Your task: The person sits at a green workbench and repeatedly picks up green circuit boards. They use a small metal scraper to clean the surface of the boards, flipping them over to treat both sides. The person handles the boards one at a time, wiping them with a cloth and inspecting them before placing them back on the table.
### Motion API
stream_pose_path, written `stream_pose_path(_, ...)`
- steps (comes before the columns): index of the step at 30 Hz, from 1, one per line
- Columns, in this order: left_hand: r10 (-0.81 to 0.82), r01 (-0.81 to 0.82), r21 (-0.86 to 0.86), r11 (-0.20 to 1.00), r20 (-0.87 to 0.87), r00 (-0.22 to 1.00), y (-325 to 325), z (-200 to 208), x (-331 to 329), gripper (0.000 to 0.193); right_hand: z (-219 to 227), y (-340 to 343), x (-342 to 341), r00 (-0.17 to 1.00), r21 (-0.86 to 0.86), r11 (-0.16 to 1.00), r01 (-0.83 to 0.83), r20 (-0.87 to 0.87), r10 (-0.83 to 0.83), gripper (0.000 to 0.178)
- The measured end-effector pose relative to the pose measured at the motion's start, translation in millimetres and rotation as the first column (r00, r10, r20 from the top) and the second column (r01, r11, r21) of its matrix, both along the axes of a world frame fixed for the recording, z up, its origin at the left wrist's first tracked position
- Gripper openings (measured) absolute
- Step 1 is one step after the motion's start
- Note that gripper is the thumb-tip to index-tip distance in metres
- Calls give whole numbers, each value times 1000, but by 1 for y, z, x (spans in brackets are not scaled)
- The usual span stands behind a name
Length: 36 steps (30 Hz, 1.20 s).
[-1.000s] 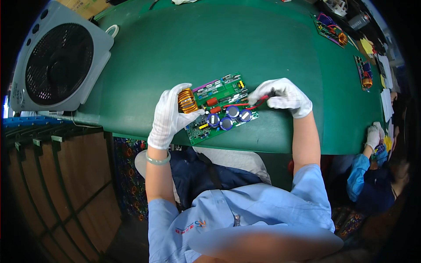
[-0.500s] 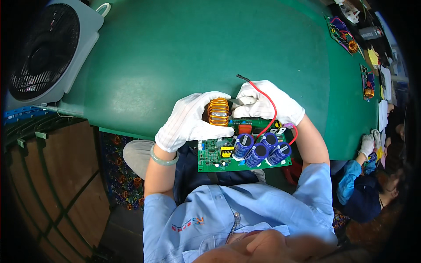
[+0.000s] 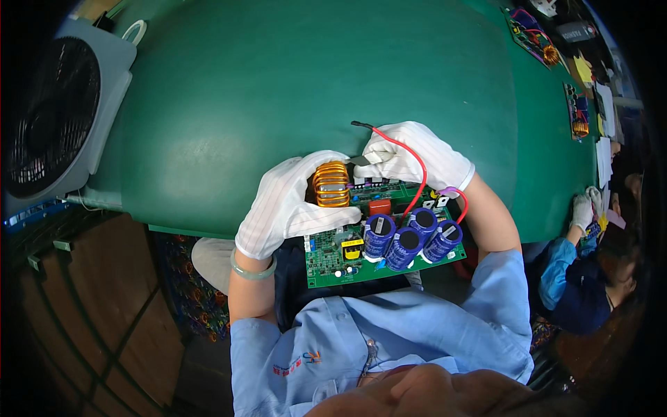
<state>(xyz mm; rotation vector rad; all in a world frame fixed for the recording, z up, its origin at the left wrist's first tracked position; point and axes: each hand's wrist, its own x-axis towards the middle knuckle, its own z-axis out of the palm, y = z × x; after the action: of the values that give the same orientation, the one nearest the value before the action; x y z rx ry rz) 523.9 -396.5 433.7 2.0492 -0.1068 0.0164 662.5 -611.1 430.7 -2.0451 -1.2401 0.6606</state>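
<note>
A green circuit board [image 3: 340, 279] is held up near the table's front edge, tilted, with several blue cylindrical capacitors [image 3: 404, 249] along its near right side. At its far left corner stands a copper-wound coil [image 3: 332, 185]. My left hand [image 3: 278, 201], in a white glove, grips the board around this coil, the thumb on the near side and the fingers on the far side. My gloved right hand [image 3: 413, 161] is at the far edge, pinching a small flat grey blade-like tool [image 3: 360, 160] whose tip points at the coil. A red wire [image 3: 417, 161] arches over my right hand.
The green tabletop [image 3: 278, 76] spreads out ahead. A grey fan [image 3: 83, 104] stands at the left. Two similar boards, a farther one [image 3: 533, 36] and a nearer one [image 3: 576, 111], lie at the right. A co-worker's gloved hand [image 3: 582, 210] shows at far right.
The board and both hands have shifted slightly left and the board has tilted a little. My view has turned slightly, moving the fan leftward. Both hands keep their hold.
</note>
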Motion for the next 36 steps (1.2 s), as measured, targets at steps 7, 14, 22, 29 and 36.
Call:
stream_pose_path(7, -9, 9, -16, 1000, -8, 1000, -6, 6, 7, 62, 14, -41, 6, 992, -32, 998, 60, -105, -63, 50)
stream_pose_path(14, -49, 50, 2, 999, -170, 984, -8, 15, 9, 64, 13, -44, 7, 991, -148, 984, 104, -67, -115, 24)
stream_pose_path(22, -40, 40, -3, 999, -160, 986, -6, 14, 6, 64, 11, -46, 3, 978, -140, 979, 148, -123, -166, 20)
stream_pose_path(29, -13, 13, -1, 1000, -10, 1000, -6, 7, 5, 64, 15, -74, 6, 990, 25, 993, 115, -88, -112, 38)
stream_pose_path(36, -25, 26, 10, 1000, -25, 999, -4, 5, 7, 64, 15, -68, 1, 953, -144, 950, 276, -90, -290, 41)
